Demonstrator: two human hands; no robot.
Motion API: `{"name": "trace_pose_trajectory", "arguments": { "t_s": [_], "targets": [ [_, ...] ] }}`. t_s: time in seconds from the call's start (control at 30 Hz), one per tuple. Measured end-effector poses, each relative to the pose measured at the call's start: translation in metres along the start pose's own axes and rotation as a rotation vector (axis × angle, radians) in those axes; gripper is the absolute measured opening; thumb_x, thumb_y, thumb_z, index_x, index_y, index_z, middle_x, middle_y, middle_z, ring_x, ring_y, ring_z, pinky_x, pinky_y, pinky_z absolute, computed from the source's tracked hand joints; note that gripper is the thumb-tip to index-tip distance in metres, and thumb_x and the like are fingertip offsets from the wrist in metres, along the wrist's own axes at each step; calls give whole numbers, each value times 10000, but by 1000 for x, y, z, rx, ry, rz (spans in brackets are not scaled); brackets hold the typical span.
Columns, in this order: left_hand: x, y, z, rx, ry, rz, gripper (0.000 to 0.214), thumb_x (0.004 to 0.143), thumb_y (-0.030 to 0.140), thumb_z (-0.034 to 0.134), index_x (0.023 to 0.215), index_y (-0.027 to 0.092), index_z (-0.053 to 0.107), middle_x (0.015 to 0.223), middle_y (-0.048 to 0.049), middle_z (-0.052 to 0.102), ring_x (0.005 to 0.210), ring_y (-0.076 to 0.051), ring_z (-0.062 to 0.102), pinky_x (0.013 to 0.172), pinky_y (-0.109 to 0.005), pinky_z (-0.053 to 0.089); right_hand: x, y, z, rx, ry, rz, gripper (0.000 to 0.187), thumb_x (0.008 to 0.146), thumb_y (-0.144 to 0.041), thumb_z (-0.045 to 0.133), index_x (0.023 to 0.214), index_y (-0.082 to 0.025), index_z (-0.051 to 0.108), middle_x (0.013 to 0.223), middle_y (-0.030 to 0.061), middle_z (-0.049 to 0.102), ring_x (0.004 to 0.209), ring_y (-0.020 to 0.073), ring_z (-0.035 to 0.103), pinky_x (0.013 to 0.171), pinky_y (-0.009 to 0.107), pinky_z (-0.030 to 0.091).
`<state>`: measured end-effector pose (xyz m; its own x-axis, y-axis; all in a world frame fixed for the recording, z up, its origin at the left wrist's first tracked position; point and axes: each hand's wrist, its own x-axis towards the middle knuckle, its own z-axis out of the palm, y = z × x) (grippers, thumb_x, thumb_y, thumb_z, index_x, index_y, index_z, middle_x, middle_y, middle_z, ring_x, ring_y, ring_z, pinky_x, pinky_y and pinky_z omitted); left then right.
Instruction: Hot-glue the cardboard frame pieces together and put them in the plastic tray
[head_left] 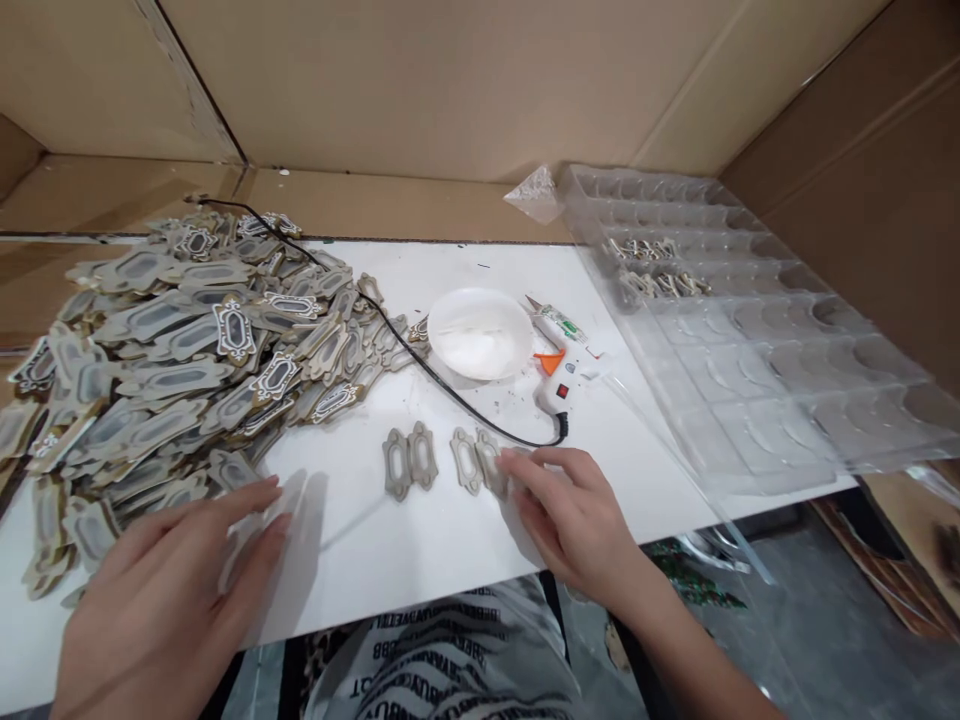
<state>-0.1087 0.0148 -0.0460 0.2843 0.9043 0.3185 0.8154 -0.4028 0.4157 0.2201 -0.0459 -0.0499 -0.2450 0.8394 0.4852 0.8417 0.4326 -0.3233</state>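
Note:
My left hand lies near the table's front edge, fingers stretched out flat over a pale, blurred piece beside the big heap of ornate frame-shaped pieces. My right hand rests on the white table, its fingertips touching the rightmost of several small frame pieces laid in a row. Two more of these pieces lie just to the left, apart from both hands.
A white bowl and a glue gun with a black cord sit behind the row. Clear plastic compartment trays cover the right side. Cardboard walls stand behind and to the right.

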Motion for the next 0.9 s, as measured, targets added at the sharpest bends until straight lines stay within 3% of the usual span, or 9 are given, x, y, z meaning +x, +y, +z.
{"name": "trace_pose_trajectory", "arguments": {
  "t_s": [0.13, 0.27, 0.4, 0.63, 0.77, 0.9],
  "targets": [
    [12, 7, 3, 205, -6, 237, 276, 937, 457, 500, 1077, 292, 671, 1068, -40, 721, 883, -270, 631, 786, -416, 422, -1, -2, 1, 7, 7, 48, 377, 923, -74, 503, 1295, -138, 509, 813, 54, 714, 853, 242, 582, 714, 353, 532],
    [17, 9, 10, 295, -23, 275, 230, 949, 386, 504, 1002, 301, 710, 1089, -67, 708, 789, -245, 605, 721, -386, 385, -3, -5, 4, 7, 8, 71, 362, 937, -108, 496, 1297, -148, 508, 884, 68, 711, 819, 225, 578, 690, 342, 529],
    [17, 12, 13, 239, 14, 339, 235, 952, 365, 508, 914, 286, 726, 912, -34, 742, 754, -233, 598, 668, -360, 347, -4, -7, 4, -2, 0, 73, 334, 946, -128, 488, 1279, -134, 518, 904, 77, 709, 820, 219, 581, 691, 341, 523],
    [12, 16, 2, 238, 37, 379, 156, 901, 328, 579, 958, 259, 707, 855, -16, 753, 730, -221, 609, 649, -370, 347, -3, -10, 2, 3, 14, 72, 344, 933, -97, 501, 1275, -120, 531, 891, 75, 715, 842, 220, 577, 708, 348, 501],
    [11, 31, -5, 20, 77, 365, 162, 839, 278, 678, 997, 245, 694, 860, 10, 750, 733, -176, 629, 690, -349, 407, 1, -21, 4, 89, 59, 57, 362, 898, -41, 546, 1251, -120, 560, 954, 80, 736, 848, 217, 562, 744, 364, 498],
    [14, 61, -4, -298, -33, 410, 159, 807, 246, 711, 964, 241, 687, 833, 35, 745, 706, -127, 646, 676, -282, 488, 9, -41, 5, 302, 66, -32, 350, 882, -40, 607, 1220, -127, 594, 1092, 97, 739, 926, 209, 603, 807, 370, 524]
  ]
}}
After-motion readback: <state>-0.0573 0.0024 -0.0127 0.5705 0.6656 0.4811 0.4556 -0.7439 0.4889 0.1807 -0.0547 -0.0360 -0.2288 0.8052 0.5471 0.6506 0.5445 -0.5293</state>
